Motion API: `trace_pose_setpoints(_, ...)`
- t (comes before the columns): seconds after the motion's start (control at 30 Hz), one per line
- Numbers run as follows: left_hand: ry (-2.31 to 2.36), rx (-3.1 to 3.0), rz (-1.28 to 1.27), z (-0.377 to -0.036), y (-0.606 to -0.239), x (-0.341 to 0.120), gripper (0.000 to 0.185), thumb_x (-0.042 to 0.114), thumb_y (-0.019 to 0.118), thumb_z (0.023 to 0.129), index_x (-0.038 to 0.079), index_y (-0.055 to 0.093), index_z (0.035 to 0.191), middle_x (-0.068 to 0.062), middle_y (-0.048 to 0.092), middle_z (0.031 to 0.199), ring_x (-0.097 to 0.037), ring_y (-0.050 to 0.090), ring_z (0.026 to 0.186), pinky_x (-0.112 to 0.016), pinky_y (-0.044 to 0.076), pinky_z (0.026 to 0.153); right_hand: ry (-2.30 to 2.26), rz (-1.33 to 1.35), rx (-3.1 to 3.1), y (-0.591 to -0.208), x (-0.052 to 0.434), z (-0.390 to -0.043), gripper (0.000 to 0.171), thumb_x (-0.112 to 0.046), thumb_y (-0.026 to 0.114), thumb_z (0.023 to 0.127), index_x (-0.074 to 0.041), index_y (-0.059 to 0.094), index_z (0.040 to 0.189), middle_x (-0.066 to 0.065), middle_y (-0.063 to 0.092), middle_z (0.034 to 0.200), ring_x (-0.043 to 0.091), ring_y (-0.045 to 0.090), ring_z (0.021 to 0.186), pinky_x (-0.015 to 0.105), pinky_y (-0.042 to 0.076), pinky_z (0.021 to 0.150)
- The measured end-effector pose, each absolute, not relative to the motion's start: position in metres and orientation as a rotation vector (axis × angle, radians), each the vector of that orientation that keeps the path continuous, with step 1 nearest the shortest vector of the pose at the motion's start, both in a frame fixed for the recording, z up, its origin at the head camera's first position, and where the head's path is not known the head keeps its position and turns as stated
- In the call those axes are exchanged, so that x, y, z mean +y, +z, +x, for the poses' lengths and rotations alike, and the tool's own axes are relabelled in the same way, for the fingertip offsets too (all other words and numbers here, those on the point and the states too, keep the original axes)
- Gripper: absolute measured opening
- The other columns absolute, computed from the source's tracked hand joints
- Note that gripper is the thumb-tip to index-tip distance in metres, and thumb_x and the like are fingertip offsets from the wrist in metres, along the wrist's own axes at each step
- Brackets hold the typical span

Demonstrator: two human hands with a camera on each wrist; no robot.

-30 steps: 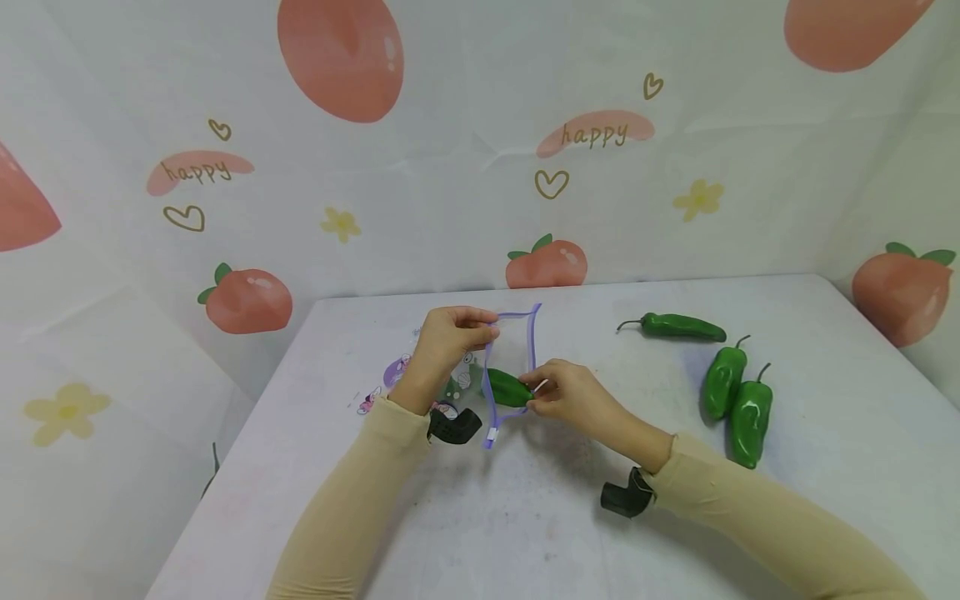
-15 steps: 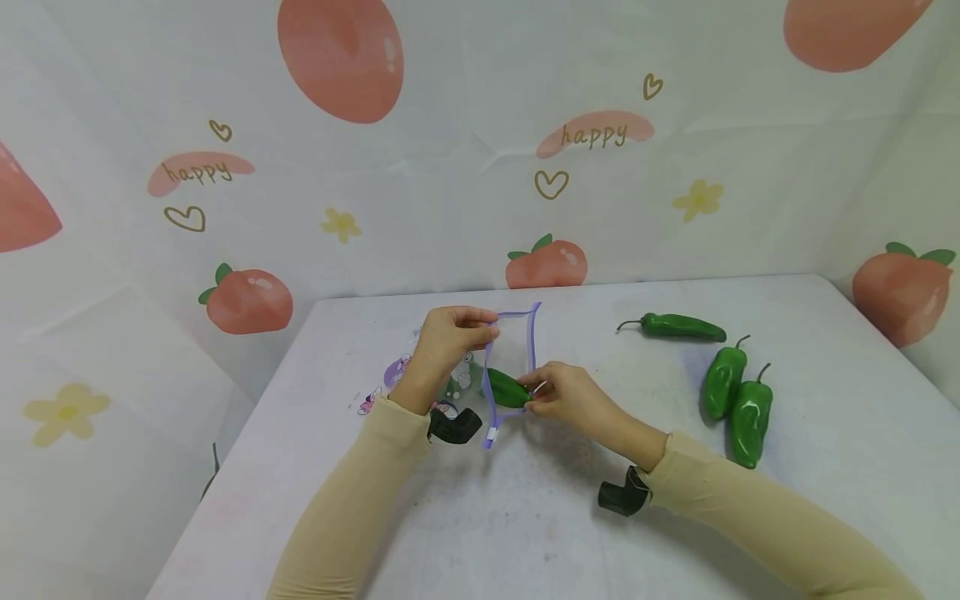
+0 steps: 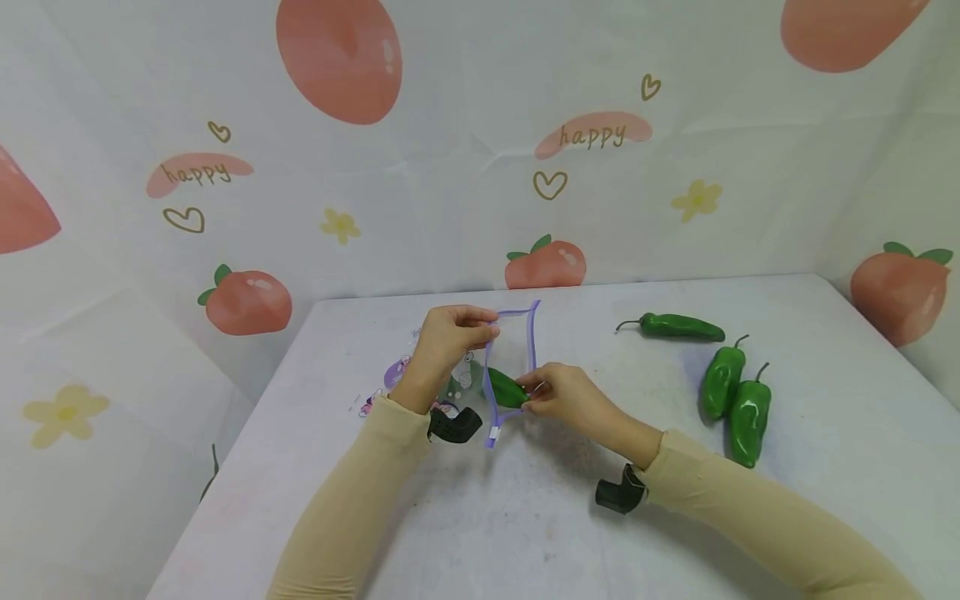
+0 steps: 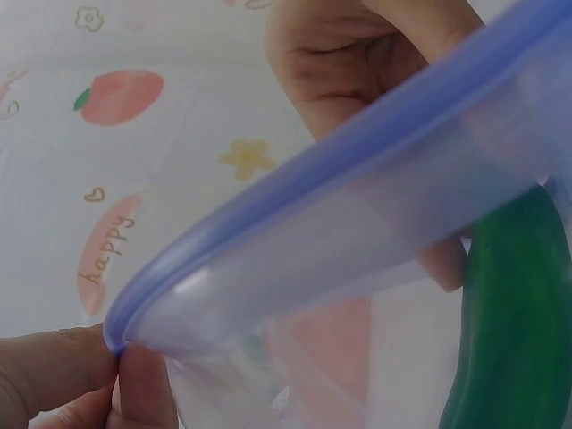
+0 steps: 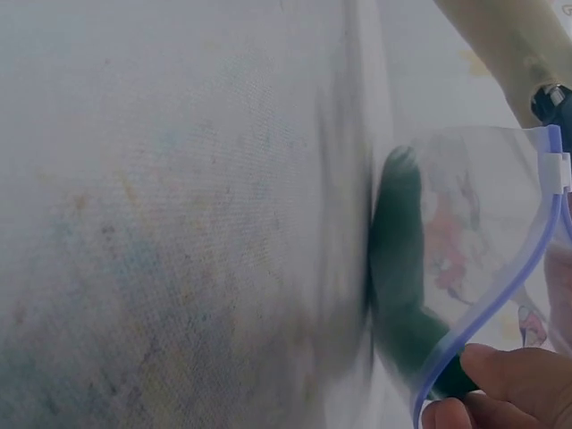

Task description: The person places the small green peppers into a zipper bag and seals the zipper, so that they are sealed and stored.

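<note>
A clear zip bag (image 3: 512,342) with a purple zip rim and cartoon prints stands open toward the right, on the middle of the table. My left hand (image 3: 448,342) pinches the upper edge of its mouth between thumb and fingers. With thumb and fingertips my right hand (image 3: 573,400) grips the near end of a green pepper (image 3: 505,388) at the mouth. Most of that pepper lies inside the bag, seen through the plastic in the right wrist view (image 5: 398,241). In the left wrist view the purple rim (image 4: 331,170) crosses in front of the right hand.
Three more green peppers lie on the right of the table: one lengthwise at the back (image 3: 681,327), and a pair side by side, a left pepper (image 3: 723,382) and a right pepper (image 3: 748,422). A dark stemmed thing (image 3: 212,475) shows beyond the table's left edge.
My right hand has moved slightly left, and the pepper has gone a little further into the bag. The left hand keeps its hold on the rim.
</note>
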State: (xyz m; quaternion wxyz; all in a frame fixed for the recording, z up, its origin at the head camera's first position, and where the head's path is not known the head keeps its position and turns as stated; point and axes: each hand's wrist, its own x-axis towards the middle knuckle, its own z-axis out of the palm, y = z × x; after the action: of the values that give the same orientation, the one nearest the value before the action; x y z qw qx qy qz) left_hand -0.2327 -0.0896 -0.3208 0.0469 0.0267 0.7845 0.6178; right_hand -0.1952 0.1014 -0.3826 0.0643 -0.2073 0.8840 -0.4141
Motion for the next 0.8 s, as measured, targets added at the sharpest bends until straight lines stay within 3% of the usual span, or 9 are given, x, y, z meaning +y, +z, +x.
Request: trace_pose_setpoints(0.8, 1.885, 2.390, 0.097, -0.2314, -0.3187, -0.0905, 0.021, 0.005, 0.072, 0.085, -0.001, 0.072, 0.105, -0.008, 0.068, 0.090, -0.014, 0.065, 0.079, -0.029, 0.057, 0.081, -1.213, -0.594, 2.659, -0.3860, 0.0992, -0.2004, 0.030, -0.005, 0.076, 0.082, 0.003, 0.070, 0.110, 0.009, 0.072, 0.096, 0.015, 0.068, 0.086, 0.027, 0.057, 0.075)
